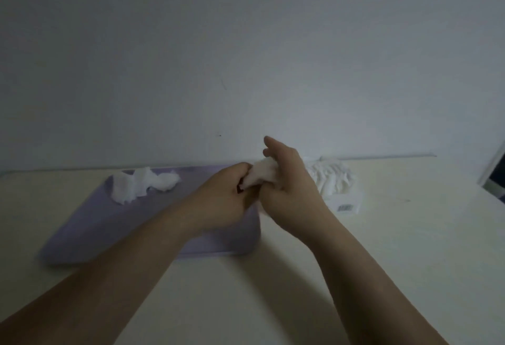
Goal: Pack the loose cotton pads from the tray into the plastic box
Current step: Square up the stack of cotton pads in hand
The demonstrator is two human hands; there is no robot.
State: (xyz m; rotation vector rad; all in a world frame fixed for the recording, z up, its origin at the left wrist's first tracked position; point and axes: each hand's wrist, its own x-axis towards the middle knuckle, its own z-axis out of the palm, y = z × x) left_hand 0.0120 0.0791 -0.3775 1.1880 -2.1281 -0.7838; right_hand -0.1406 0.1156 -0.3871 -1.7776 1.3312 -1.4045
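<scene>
over the right edge of the tray (pixel 82 235), with fingers of left hand (pixel 226 193) and right hand (pixel 291 190) both pinched on one wad of cotton pads (pixel 263 173), square it up first, then press flat into the plastic box (pixel 348 204) just to the right, leaving the far-left pile (pixel 142 184) for later.

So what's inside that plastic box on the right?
White cotton pads, heaped above the rim of the plastic box. The right hand covers the box's left end, and the heap hides whatever lies lower down, so its depth cannot be seen.
</scene>
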